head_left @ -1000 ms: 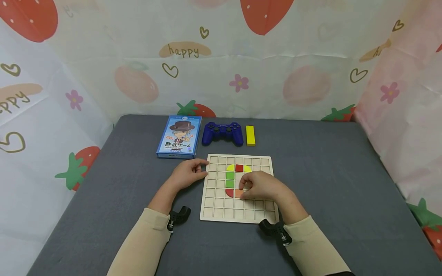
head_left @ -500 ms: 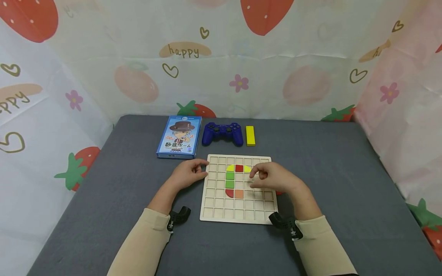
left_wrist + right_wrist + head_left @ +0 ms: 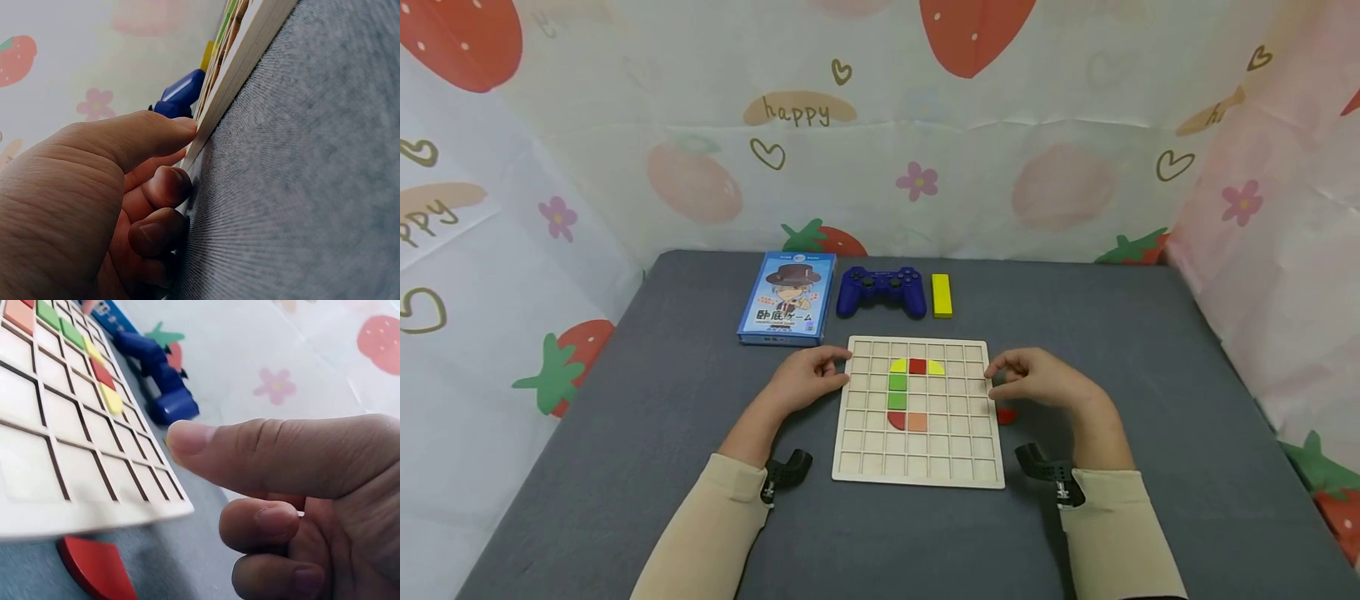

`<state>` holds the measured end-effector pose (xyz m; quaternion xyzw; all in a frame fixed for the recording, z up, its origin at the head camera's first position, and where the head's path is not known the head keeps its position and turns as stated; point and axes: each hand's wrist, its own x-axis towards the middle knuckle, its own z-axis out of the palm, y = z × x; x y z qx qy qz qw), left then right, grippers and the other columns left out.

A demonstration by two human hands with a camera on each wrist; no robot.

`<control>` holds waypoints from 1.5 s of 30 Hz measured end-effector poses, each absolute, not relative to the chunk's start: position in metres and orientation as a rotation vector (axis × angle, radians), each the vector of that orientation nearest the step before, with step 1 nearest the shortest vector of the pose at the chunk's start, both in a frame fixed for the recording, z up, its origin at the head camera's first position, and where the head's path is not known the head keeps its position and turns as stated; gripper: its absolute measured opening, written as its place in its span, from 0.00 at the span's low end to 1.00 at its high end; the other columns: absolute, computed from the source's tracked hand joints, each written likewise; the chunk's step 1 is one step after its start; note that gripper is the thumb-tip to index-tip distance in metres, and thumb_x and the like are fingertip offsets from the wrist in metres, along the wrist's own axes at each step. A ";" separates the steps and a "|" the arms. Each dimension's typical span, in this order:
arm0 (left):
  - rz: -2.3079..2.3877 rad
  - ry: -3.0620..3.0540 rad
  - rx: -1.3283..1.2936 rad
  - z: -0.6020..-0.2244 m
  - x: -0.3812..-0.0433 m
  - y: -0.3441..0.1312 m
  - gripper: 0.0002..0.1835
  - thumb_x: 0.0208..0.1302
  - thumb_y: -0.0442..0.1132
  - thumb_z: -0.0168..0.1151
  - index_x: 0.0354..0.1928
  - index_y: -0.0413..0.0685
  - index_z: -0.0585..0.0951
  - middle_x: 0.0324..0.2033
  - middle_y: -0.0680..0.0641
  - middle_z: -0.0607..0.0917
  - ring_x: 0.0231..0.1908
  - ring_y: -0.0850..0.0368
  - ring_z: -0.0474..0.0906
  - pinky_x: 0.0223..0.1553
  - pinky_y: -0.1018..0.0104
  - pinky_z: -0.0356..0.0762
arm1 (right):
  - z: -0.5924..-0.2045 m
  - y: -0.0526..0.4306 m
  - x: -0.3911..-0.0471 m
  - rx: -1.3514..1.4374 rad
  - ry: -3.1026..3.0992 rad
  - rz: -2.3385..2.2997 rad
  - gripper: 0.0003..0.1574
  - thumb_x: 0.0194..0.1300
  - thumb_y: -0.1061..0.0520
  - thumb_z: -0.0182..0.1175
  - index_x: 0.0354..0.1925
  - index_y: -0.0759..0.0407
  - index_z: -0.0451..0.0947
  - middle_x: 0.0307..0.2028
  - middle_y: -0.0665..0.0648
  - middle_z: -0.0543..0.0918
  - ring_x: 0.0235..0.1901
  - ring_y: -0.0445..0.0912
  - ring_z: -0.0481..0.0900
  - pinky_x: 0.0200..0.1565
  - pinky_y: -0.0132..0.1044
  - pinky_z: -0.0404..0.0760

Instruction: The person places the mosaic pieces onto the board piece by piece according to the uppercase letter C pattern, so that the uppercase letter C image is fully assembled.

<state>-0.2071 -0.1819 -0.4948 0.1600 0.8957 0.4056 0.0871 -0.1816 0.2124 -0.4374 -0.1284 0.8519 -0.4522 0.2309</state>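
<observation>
A wooden grid board [image 3: 955, 462] lies on the table. In its cells sit two green squares [image 3: 897, 392], two yellow quarter-rounds [image 3: 936, 367], a red square [image 3: 917, 366], a red quarter-round [image 3: 897, 421] and an orange square [image 3: 917, 422]. At the board's left edge, my left hand [image 3: 805, 381] rests its thumb and forefinger against the wood; the thumb's contact shows in the left wrist view. Over by the right edge, my right hand [image 3: 1037, 379] hovers with loosely bent fingers, holding nothing. Below it, a loose red piece with a curved side [image 3: 100, 569] lies on the cloth beside the board.
Behind the board stand a blue game box [image 3: 787, 298], a blue game controller [image 3: 882, 292] and a yellow block [image 3: 942, 296]. The grey cloth [image 3: 880, 542] covers the table, and printed curtains [image 3: 970, 150] enclose its back and sides.
My right hand has let go of the orange square and moved right across the board to its edge. The loose red piece has come into sight. My left hand has stayed put.
</observation>
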 end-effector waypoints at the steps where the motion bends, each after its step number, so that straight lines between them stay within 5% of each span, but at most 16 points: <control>1: 1.208 2.668 0.477 -0.495 -0.207 -0.182 0.21 0.67 0.41 0.69 0.60 0.45 0.84 0.24 0.52 0.76 0.22 0.58 0.67 0.30 0.62 0.64 | -0.438 0.215 -0.182 -0.352 2.344 -1.240 0.19 0.65 0.62 0.70 0.51 0.71 0.80 0.20 0.50 0.62 0.20 0.42 0.58 0.28 0.37 0.63; 11: 1.208 2.664 0.486 -0.493 -0.206 -0.181 0.21 0.67 0.41 0.70 0.60 0.45 0.84 0.24 0.52 0.76 0.22 0.57 0.67 0.31 0.61 0.64 | -0.441 0.228 -0.177 -0.264 2.277 -1.173 0.20 0.62 0.62 0.72 0.50 0.70 0.80 0.20 0.51 0.68 0.22 0.43 0.64 0.34 0.38 0.66; 24: 1.193 2.665 0.481 -0.494 -0.208 -0.180 0.21 0.67 0.41 0.70 0.60 0.46 0.84 0.25 0.52 0.76 0.22 0.58 0.67 0.30 0.61 0.64 | -0.451 0.226 -0.170 -0.248 2.287 -1.058 0.20 0.51 0.69 0.73 0.43 0.65 0.78 0.22 0.53 0.71 0.22 0.44 0.67 0.29 0.38 0.66; 45: 1.207 2.658 0.478 -0.493 -0.206 -0.181 0.20 0.68 0.40 0.69 0.60 0.46 0.84 0.24 0.53 0.76 0.22 0.57 0.67 0.32 0.60 0.65 | -0.463 0.229 -0.154 -0.326 2.435 -1.114 0.14 0.58 0.62 0.74 0.40 0.61 0.81 0.21 0.51 0.67 0.21 0.44 0.65 0.25 0.36 0.66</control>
